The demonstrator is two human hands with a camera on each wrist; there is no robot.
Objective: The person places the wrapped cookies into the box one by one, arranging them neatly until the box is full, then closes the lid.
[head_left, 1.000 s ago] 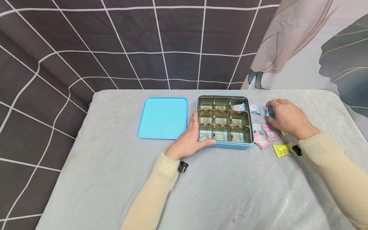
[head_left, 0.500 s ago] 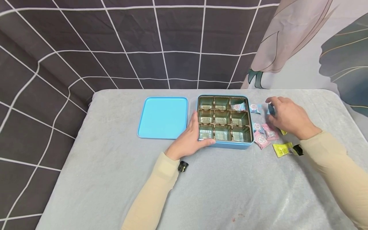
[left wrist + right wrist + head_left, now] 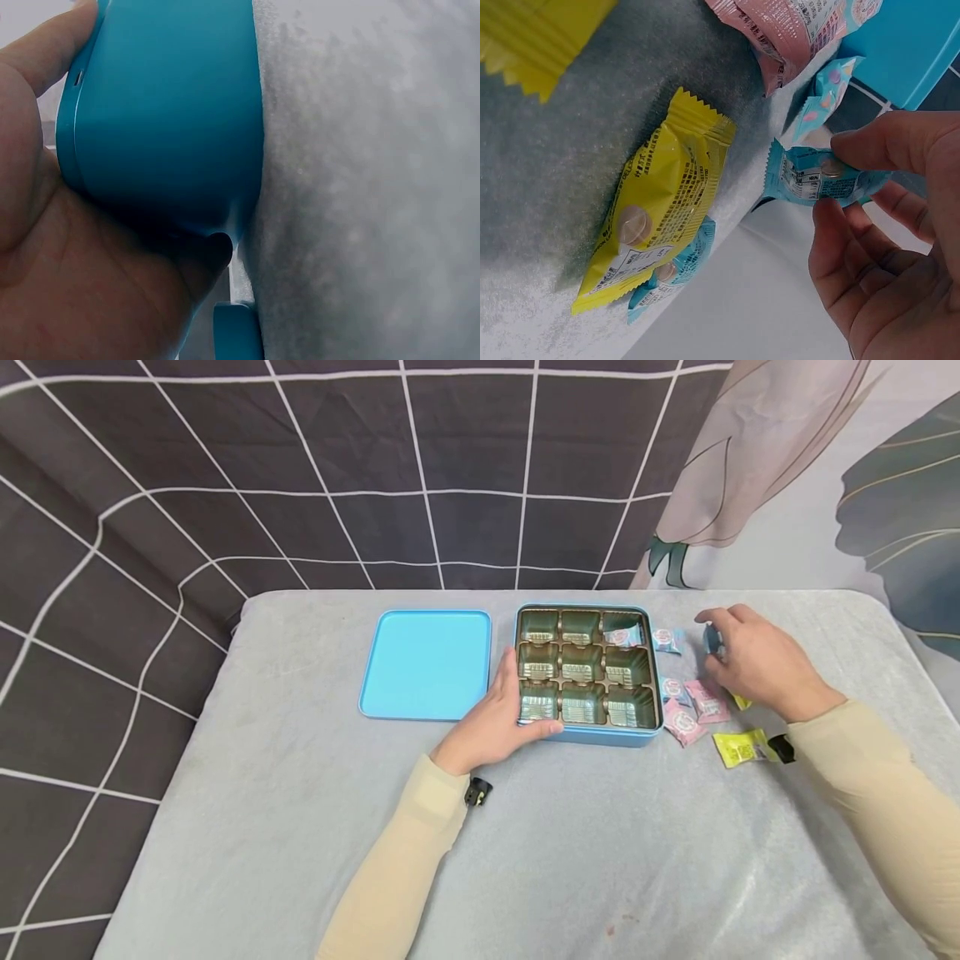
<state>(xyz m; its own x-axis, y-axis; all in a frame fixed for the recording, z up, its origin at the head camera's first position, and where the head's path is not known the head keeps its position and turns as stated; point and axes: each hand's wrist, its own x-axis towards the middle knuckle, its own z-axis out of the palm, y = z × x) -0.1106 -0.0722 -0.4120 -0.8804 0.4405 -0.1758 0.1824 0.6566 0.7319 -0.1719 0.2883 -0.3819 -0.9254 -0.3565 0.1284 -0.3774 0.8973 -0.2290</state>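
Note:
My left hand (image 3: 483, 722) lies at the near left corner of a blue tin (image 3: 609, 737), thumb along the front and straight fingers down the left side. In the left wrist view the palm meets the tin's blue wall (image 3: 165, 112). A brown insert divides the tin; its far right compartment contains a blue wrapped candy (image 3: 624, 636). Right of the tin, my right hand (image 3: 767, 667) pinches another blue wrapped candy (image 3: 814, 178) between thumb and fingers. Under and beside that hand lie a yellow candy (image 3: 660, 202) and a blue one (image 3: 676, 271).
The light blue lid (image 3: 426, 664) lies left of the tin. Pink candies (image 3: 707, 702), blue candies (image 3: 667, 641) and a yellow one (image 3: 740, 747) are scattered close by the tin's right side. Behind the grey cloth-covered table (image 3: 300, 827) hangs a dark checked curtain (image 3: 472, 452).
My right hand has shifted slightly right, drawing the blue candy with it. The left hand and the tin have stayed in place.

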